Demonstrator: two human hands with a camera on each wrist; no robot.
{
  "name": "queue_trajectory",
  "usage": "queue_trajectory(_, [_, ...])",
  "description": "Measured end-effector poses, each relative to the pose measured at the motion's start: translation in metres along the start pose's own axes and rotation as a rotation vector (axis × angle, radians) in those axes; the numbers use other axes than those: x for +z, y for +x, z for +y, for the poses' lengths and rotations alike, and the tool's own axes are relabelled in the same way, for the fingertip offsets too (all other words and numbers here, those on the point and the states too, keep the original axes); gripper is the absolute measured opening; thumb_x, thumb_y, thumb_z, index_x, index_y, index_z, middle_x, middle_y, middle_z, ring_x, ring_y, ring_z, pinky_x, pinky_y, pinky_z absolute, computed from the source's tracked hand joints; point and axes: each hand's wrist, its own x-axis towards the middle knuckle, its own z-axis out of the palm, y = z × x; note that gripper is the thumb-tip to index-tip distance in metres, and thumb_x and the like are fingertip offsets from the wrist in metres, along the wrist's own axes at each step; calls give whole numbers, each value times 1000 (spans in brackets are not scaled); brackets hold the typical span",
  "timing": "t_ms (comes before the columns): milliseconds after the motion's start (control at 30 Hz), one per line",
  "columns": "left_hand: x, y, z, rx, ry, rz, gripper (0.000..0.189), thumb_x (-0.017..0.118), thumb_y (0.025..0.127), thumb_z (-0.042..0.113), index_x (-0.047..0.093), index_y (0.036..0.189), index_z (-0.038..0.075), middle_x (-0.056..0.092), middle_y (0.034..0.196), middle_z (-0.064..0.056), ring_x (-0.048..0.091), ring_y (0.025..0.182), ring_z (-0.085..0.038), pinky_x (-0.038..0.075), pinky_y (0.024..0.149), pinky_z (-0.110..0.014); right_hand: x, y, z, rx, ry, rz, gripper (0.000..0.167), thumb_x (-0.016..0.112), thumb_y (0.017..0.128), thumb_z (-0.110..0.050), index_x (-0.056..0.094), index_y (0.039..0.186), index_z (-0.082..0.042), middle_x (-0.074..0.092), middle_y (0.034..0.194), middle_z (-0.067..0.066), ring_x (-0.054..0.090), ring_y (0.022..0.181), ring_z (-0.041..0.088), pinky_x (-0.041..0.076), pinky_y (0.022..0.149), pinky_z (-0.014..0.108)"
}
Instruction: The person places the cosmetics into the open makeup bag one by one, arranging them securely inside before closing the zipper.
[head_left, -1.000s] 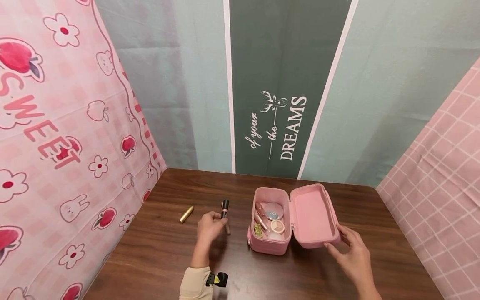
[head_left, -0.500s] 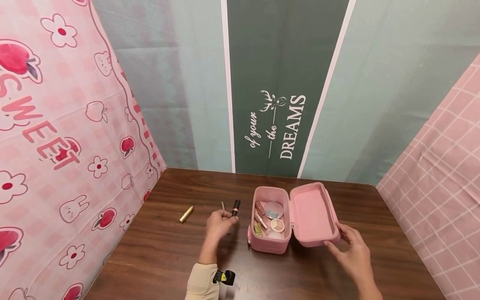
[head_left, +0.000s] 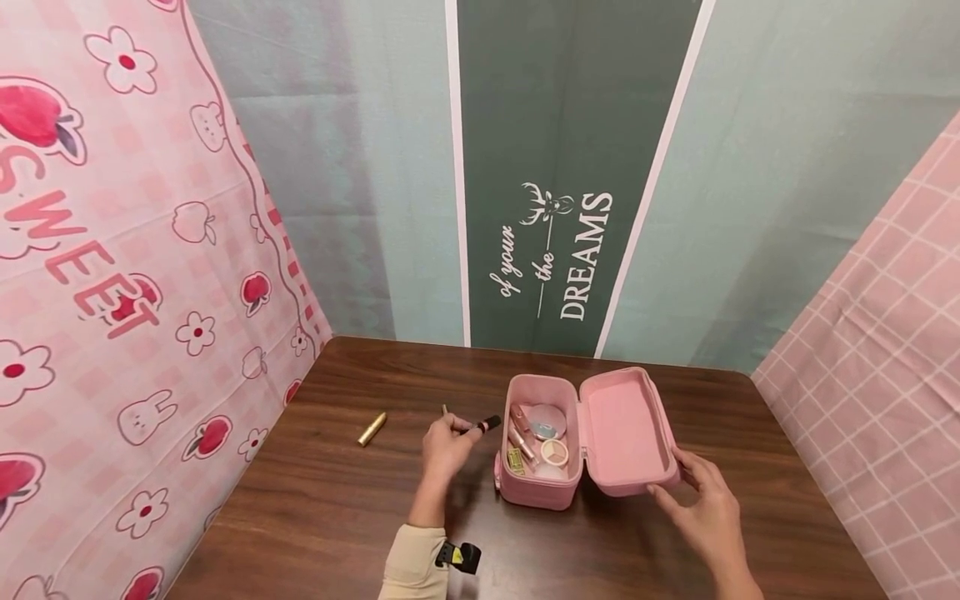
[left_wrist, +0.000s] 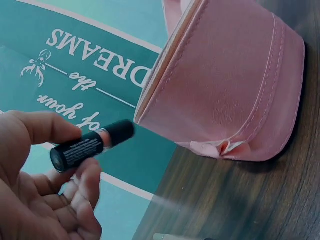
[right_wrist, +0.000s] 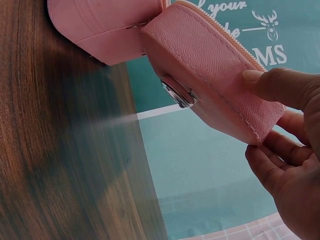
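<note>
My left hand (head_left: 444,450) pinches a black lipstick tube (left_wrist: 95,146) with a pink band between thumb and fingers. In the head view the tube's far end is right at the left rim of an open pink makeup case (head_left: 542,493). My right hand (head_left: 708,508) grips the outer corner of the case's lid (head_left: 628,429), thumb on one side and fingers on the other. The lid is tilted open to the right. Inside the case lie pink tubes (head_left: 522,442), a round compact (head_left: 547,421), a round three-colour palette (head_left: 555,452) and a small yellow-green item (head_left: 515,460).
A gold lipstick-shaped tube (head_left: 372,429) lies on the brown wooden table (head_left: 315,500), left of my left hand. Just behind that hand shows the thin tip of a slender stick (head_left: 445,409), the rest hidden. Printed cloths (head_left: 540,167) stand around the table's back and sides.
My left hand has lifted the lipstick tube and moved right with it toward the case, tipping its end to the right. The right hand and lid have stayed in place.
</note>
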Motion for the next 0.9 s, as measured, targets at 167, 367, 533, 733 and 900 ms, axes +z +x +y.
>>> queue_trajectory(167, [5,1,5,24,-88,25,17,77,67,19,63,72,9,58,67,0,51,63,-16,42,58,-34,0,0,0,-6,4,4,65,85,48,11,61,108,9,59,106,19,42,94,-18,35,79,3])
queue_trajectory(367, [15,1,10,75,-126,47,16,77,63,10,64,72,7,60,66,0,54,62,-14,43,58,-33,0,0,0,11,-3,-2,64,85,48,10,61,107,9,59,106,20,40,93,-20,34,78,2])
queue_trajectory(533, [24,0,14,115,-105,99,17,75,61,7,63,72,10,61,66,1,54,62,-13,43,59,-33,0,0,0,27,-17,-14,64,86,49,8,61,109,8,58,107,19,41,92,-18,34,79,2])
queue_trajectory(733, [30,3,17,213,-48,137,19,77,62,7,60,70,11,57,67,3,52,64,-15,42,63,-35,0,0,0,24,-16,-16,64,86,50,8,61,109,9,58,107,20,40,93,-19,33,79,2])
queue_trajectory(900, [32,6,20,307,4,160,21,79,61,7,59,65,11,53,66,1,52,65,-18,40,67,-38,-1,-1,-1,13,-12,-7,64,86,49,8,61,108,9,59,106,20,40,92,-21,35,77,2])
